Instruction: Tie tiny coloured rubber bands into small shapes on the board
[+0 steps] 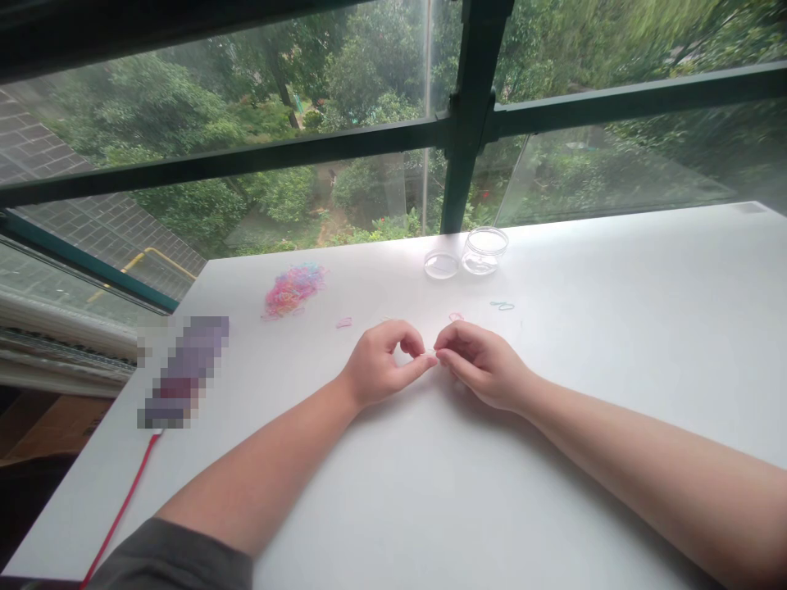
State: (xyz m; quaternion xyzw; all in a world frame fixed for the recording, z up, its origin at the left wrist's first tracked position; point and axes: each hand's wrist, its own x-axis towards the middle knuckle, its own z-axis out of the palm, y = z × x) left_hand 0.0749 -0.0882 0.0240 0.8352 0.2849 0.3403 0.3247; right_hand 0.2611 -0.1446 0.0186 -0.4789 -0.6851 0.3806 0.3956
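Note:
My left hand point(381, 365) and my right hand point(489, 367) meet above the white table, thumbs and forefingers pinched, fingertips almost touching. Between them shows a tiny bit of a pale rubber band point(429, 352); most of it is covered by the fingers. Just beyond the hands lie a few loose bands: a pink one point(344, 323) to the left, a reddish one point(456, 316) behind my right hand, and green ones point(502, 306) farther right. A heap of small colourful rubber bands point(295, 288) is spread at the back left.
A clear round jar point(484, 252) stands open near the window, with its clear lid point(441, 265) beside it. On the left, a blurred-out phone-like object point(188, 369) has a red cable point(126, 504) running to the front edge. Dark green window frames point(470, 115) border the white table point(393, 492) behind.

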